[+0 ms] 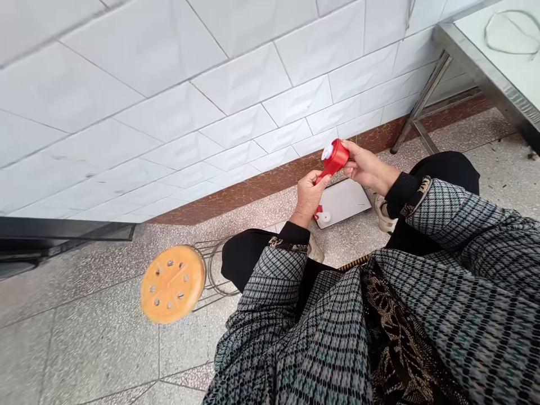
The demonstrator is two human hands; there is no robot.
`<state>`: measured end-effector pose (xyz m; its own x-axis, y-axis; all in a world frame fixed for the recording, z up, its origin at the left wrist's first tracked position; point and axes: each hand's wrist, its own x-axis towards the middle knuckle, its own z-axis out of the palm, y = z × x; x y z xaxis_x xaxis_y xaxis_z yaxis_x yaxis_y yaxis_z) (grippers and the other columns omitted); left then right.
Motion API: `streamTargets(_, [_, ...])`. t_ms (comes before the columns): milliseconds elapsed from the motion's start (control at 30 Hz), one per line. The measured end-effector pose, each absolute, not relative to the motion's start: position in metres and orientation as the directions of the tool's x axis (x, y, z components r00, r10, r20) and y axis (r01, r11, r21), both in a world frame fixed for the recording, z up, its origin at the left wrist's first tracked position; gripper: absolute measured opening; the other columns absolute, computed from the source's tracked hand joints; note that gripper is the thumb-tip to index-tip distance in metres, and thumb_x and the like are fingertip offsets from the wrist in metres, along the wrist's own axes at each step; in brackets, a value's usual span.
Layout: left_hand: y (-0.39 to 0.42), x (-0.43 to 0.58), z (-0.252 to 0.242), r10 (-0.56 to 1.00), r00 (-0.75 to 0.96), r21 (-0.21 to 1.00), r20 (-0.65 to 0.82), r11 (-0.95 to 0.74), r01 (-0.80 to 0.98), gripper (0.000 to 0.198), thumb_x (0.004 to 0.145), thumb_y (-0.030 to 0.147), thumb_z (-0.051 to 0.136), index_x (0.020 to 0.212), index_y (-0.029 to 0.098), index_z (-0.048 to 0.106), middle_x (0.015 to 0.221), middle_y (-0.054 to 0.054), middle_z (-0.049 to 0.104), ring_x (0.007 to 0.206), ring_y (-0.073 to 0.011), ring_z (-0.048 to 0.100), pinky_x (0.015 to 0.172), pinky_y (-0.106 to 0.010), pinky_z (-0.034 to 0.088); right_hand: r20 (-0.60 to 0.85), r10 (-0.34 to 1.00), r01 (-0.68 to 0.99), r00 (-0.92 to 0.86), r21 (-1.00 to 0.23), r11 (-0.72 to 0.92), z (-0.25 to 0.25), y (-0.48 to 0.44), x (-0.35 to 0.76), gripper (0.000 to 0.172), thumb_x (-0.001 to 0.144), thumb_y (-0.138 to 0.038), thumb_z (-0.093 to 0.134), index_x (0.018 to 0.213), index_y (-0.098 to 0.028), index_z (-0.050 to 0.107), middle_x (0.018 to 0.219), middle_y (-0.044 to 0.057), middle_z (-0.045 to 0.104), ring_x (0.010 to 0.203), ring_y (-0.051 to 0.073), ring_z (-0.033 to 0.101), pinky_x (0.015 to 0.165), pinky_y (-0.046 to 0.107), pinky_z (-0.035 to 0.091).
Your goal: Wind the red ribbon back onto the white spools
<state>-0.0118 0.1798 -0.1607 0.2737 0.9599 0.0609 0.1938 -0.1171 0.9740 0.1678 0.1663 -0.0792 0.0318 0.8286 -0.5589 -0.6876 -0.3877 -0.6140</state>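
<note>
A roll of shiny red ribbon (337,158) with a white core is held up in front of me, above the floor. My right hand (363,164) grips the roll from its right side, with the fingers closed around its edge. Lower and to the left, my left hand (310,194) pinches the length of ribbon that runs down from the roll. Below both hands a flat white board or box (346,201) lies on the floor between my feet. At its left end is a white spool (325,216) with a bit of red ribbon beside it.
An orange round stool (172,284) with a wire frame stands at my left. A metal-legged table (476,62) with a loop of wire (512,34) on top is at the upper right. White tiled wall (253,84) rises ahead. A dark object (63,242) juts in at the left.
</note>
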Motion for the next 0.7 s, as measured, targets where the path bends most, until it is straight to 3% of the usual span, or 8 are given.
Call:
streamTargets(133, [0.180, -0.016, -0.151, 0.954, 0.266, 0.952, 0.136, -0.200, 0.230, 0.038, 0.081, 0.047, 0.081, 0.066, 0.020, 0.058, 0.062, 0.004, 0.052, 0.062, -0.0118, 0.043, 0.060, -0.027, 0.038, -0.615, 0.777, -0.687, -0.132, -0.509, -0.519, -0.077, 0.170, 0.173, 0.023, 0.105, -0.026, 0.060, 0.084, -0.020, 0.054, 0.052, -0.009, 0.044, 0.039, 0.002, 0.017, 0.034, 0.013, 0.024])
streamTargets(300, [0.183, -0.018, -0.154, 0.929, 0.306, 0.947, 0.209, -0.270, 0.172, 0.048, 0.082, 0.055, 0.081, 0.062, 0.020, 0.053, 0.064, 0.002, 0.052, 0.064, -0.0129, 0.048, 0.063, -0.028, 0.043, -0.581, 0.784, -0.659, -0.216, -0.505, -0.557, -0.078, 0.170, 0.174, 0.015, 0.101, -0.026, 0.065, 0.090, -0.020, 0.058, 0.056, -0.007, 0.050, 0.041, 0.004, 0.024, 0.034, 0.013, 0.027])
streamTargets(400, [0.189, -0.020, -0.162, 0.938, 0.266, 0.956, 0.223, -0.263, 0.127, 0.052, 0.073, 0.066, 0.088, 0.085, 0.022, 0.065, 0.091, -0.003, 0.068, 0.088, -0.0188, 0.066, 0.078, -0.032, 0.055, -0.575, 0.771, -0.639, -0.275, -0.490, -0.593, -0.077, 0.170, 0.178, 0.011, 0.100, -0.026, 0.067, 0.093, -0.019, 0.061, 0.058, -0.006, 0.053, 0.042, 0.005, 0.027, 0.033, 0.014, 0.028])
streamTargets(467, [0.192, -0.022, -0.165, 0.931, 0.285, 0.963, 0.227, -0.259, 0.080, 0.075, 0.064, 0.074, 0.092, 0.115, 0.025, 0.066, 0.122, -0.010, 0.071, 0.117, -0.0268, 0.069, 0.090, -0.037, 0.060, -0.585, 0.744, -0.616, -0.321, -0.468, -0.634, -0.076, 0.170, 0.181, 0.011, 0.100, -0.025, 0.067, 0.093, -0.019, 0.061, 0.057, -0.006, 0.051, 0.041, 0.004, 0.025, 0.032, 0.013, 0.026])
streamTargets(533, [0.194, -0.023, -0.166, 0.896, 0.365, 0.958, 0.254, -0.284, 0.030, 0.101, 0.059, 0.077, 0.093, 0.139, 0.028, 0.057, 0.147, -0.016, 0.063, 0.139, -0.0337, 0.062, 0.103, -0.043, 0.059, -0.589, 0.716, -0.586, -0.374, -0.448, -0.675, -0.074, 0.170, 0.183, 0.012, 0.099, -0.025, 0.068, 0.092, -0.018, 0.060, 0.058, -0.006, 0.050, 0.040, 0.003, 0.023, 0.031, 0.012, 0.024])
streamTargets(600, [0.194, -0.024, -0.165, 0.851, 0.441, 0.948, 0.286, -0.317, -0.004, 0.110, 0.059, 0.076, 0.093, 0.150, 0.029, 0.052, 0.156, -0.018, 0.058, 0.147, -0.0374, 0.056, 0.114, -0.050, 0.055, -0.579, 0.694, -0.555, -0.428, -0.438, -0.707, -0.072, 0.169, 0.183, 0.014, 0.097, -0.026, 0.070, 0.092, -0.017, 0.060, 0.059, -0.006, 0.050, 0.040, 0.002, 0.022, 0.030, 0.011, 0.022])
streamTargets(700, [0.192, -0.025, -0.163, 0.822, 0.476, 0.939, 0.312, -0.342, -0.026, 0.107, 0.062, 0.074, 0.094, 0.149, 0.028, 0.054, 0.154, -0.017, 0.060, 0.146, -0.0386, 0.058, 0.121, -0.055, 0.050, -0.573, 0.660, -0.521, -0.486, -0.416, -0.745, -0.070, 0.167, 0.182, 0.016, 0.097, -0.027, 0.070, 0.091, -0.016, 0.060, 0.060, -0.006, 0.051, 0.040, 0.001, 0.020, 0.030, 0.010, 0.021])
